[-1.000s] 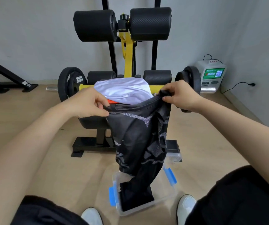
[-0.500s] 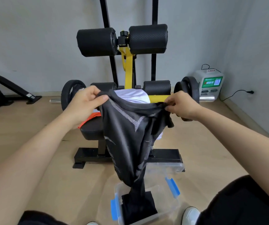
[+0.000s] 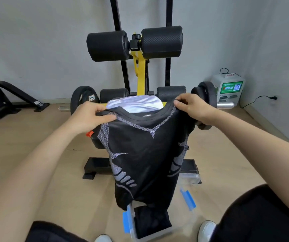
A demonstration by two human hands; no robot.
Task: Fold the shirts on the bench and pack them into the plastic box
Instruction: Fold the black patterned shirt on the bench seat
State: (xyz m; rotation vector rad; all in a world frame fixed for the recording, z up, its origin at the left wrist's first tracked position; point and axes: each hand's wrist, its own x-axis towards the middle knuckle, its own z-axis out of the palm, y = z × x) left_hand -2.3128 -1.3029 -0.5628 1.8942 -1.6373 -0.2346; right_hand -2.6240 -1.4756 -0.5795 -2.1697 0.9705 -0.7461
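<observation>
A black shirt with grey patterns (image 3: 143,154) hangs spread out in front of the bench. My left hand (image 3: 89,117) pinches its left shoulder and my right hand (image 3: 190,107) pinches its right shoulder, both at the bench's height. Behind the collar a white shirt (image 3: 136,104) lies on the black bench seat (image 3: 96,142), with a bit of orange cloth (image 3: 89,133) showing at its left. The clear plastic box (image 3: 183,227) with blue clips stands on the floor below the hanging hem, and a dark folded garment (image 3: 150,222) lies inside it.
The bench has a yellow post (image 3: 141,74) with black roller pads and a barbell with weight plates (image 3: 208,95) behind it. A white charging station (image 3: 229,88) sits by the right wall. My white shoes (image 3: 206,229) flank the box on the wooden floor.
Both hands shifted along the black shirt to its shoulders and spread it wide, so it now hangs flat with the collar on top instead of bunched. Its hem has lifted out of the box.
</observation>
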